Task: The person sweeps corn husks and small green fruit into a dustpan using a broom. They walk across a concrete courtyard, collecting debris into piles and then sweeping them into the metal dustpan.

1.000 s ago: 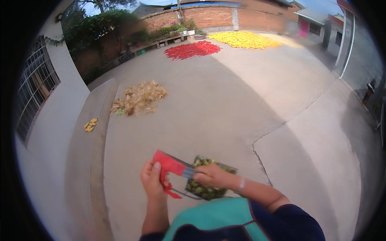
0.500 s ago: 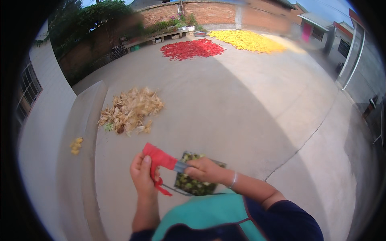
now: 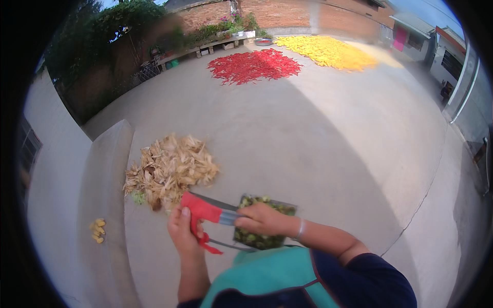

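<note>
In the head view, the right hand point(image 3: 259, 219) is closed around the grey end of a red-wrapped object point(image 3: 202, 208), which extends leftward from that fist. The left hand point(image 3: 185, 229) pinches its red far end, thumb on the near side, fingers curled behind. A red strip point(image 3: 210, 248) dangles beside the left hand. Green pieces point(image 3: 258, 239) lie beneath the right hand, and corn husks point(image 3: 174, 167) are heaped beyond the left.

red wrapped piece point(image 3: 204, 209) | grey section point(image 3: 228, 217) at right | sloping down rightward | held aloft | red strip point(image 3: 212, 250) dangling
</note>
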The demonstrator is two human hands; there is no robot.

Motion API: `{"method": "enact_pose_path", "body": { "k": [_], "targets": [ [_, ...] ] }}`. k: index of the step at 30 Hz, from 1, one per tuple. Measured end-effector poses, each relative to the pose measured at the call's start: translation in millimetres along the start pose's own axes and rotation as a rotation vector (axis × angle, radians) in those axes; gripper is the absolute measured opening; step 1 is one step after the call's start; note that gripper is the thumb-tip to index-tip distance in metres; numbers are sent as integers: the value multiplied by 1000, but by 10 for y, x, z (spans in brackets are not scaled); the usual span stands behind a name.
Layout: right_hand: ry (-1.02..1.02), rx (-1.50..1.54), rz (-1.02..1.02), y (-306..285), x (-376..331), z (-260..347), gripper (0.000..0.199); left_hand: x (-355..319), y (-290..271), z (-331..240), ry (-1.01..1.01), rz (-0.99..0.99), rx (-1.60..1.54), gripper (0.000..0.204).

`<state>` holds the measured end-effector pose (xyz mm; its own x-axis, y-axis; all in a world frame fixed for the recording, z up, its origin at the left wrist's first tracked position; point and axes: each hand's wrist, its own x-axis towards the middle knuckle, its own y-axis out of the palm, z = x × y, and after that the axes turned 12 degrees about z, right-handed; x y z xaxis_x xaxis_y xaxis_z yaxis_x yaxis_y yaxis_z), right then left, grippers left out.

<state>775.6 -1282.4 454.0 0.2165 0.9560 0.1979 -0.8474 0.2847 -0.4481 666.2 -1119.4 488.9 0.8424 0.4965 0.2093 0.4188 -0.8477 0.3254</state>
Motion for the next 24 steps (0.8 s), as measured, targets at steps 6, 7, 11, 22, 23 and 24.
{"method": "enact_pose_path", "body": {
  "k": [6, 7, 11, 22, 23, 24],
  "targets": [
    [77, 91, 56, -1225, 1547, -1203, 38, 2175, -257, 660, 1, -28, -18, 21],
    [117, 97, 62, -1500, 1828, -1372, 38, 2607, -267, 748, -2, -33, -30, 21],
    [114, 61, -9, -2445, 2863, -2197, 40, 4339, -341, 1112, -55, 40, -27, 21],
    [-81, 28, -86, -4820, 6021, -4284, 48, 8611, -745, 1926, 65, -15, 95, 22],
    [-44, 14, -57, -5081, 6303, -4500, 48, 8981, -870, 1997, 58, 42, 92, 23],
    [-88, 27, -74, -5267, 6613, -4671, 49, 9354, -974, 2062, 52, 97, 88, 23]
  ]
}}
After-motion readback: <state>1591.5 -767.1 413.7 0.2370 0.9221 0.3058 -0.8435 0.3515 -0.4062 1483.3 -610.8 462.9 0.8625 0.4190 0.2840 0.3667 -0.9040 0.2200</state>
